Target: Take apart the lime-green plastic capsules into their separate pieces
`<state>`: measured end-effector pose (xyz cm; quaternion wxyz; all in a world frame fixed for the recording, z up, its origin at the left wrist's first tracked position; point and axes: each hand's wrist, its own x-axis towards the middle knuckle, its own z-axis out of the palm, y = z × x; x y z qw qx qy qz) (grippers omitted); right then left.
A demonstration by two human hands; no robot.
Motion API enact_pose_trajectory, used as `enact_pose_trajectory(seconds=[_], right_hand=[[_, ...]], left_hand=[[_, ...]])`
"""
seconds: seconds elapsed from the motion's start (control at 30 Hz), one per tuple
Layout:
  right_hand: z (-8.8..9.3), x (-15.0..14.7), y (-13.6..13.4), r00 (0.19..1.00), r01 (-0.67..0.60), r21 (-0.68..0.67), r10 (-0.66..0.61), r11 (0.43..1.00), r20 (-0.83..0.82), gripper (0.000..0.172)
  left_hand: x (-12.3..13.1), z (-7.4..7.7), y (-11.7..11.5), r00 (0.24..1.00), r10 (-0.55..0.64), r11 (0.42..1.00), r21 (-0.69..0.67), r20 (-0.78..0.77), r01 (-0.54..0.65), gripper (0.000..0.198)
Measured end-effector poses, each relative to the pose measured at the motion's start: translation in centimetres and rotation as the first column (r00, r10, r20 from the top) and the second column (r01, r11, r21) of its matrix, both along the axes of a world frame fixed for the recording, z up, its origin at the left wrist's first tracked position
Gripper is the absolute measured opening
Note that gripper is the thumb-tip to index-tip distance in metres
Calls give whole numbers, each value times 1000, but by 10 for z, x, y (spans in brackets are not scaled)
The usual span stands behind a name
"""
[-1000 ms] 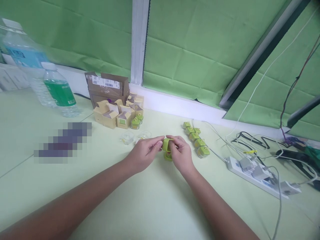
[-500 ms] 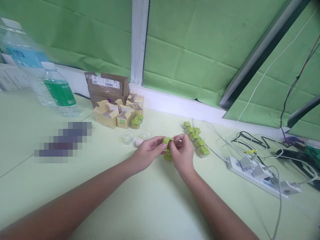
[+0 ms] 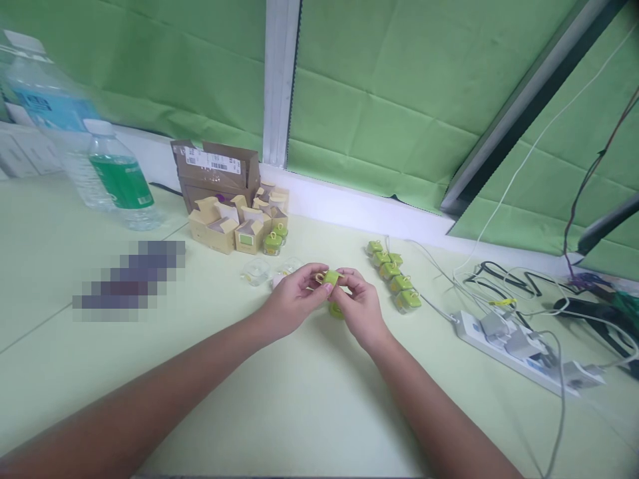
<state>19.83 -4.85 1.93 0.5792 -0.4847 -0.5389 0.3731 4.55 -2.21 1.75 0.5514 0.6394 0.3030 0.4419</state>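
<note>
Between both hands is a small green lid (image 3: 331,279) with a pale loop at its left. My left hand (image 3: 298,297) pinches it from the left, thumb in front. From the right, the fingers of my right hand (image 3: 360,307) close on its edge. Another green piece (image 3: 336,310) lies just below, partly hidden by the hands. Left of my left hand are clear small containers (image 3: 255,272). A row of several green-lidded containers (image 3: 401,284) stands to the right, and a few more (image 3: 272,243) stand by the small boxes.
Small open cardboard boxes (image 3: 214,226) stand before a brown carton (image 3: 217,174) at the back. Two bottles, one with a green label (image 3: 122,183), are at the left. A power strip (image 3: 514,349) with plugs and tangled cables lies at the right.
The green lid has turned in the fingers, so its loop now points left. My right hand has shifted slightly left and lower against it.
</note>
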Motion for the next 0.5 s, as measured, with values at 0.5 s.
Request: enact_pose_trajectory(seconds=[0.5], right_hand=[[1, 31, 11, 940, 125, 49, -134, 991, 315, 20]], left_hand=[[-26, 10, 24, 962, 202, 970, 177, -186, -169, 38]])
